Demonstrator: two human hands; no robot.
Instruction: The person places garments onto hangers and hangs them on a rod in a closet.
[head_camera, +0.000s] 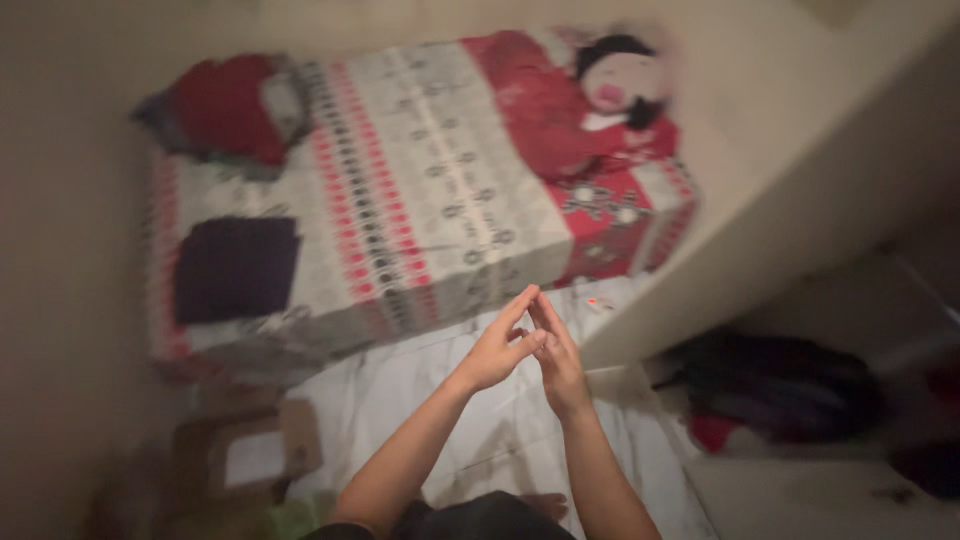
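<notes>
My left hand (497, 345) and my right hand (558, 358) are raised together in front of me, fingers straight and touching each other near the fingertips. Neither hand holds anything. Beyond them lies a mattress with a red, white and grey patterned sheet (420, 200). On it rest a folded dark purple cloth (235, 268) at the left, a red and grey heap of clothes (225, 108) at the far left corner, and a stuffed doll with black hair (620, 85) on a red blanket (545, 110). The picture is blurred.
A white sheet (400, 400) covers the floor under my arms. A brown cardboard box (250, 455) sits at the lower left. A pale wall edge (760, 230) runs diagonally at the right, with dark bags and clothes (780, 385) behind it.
</notes>
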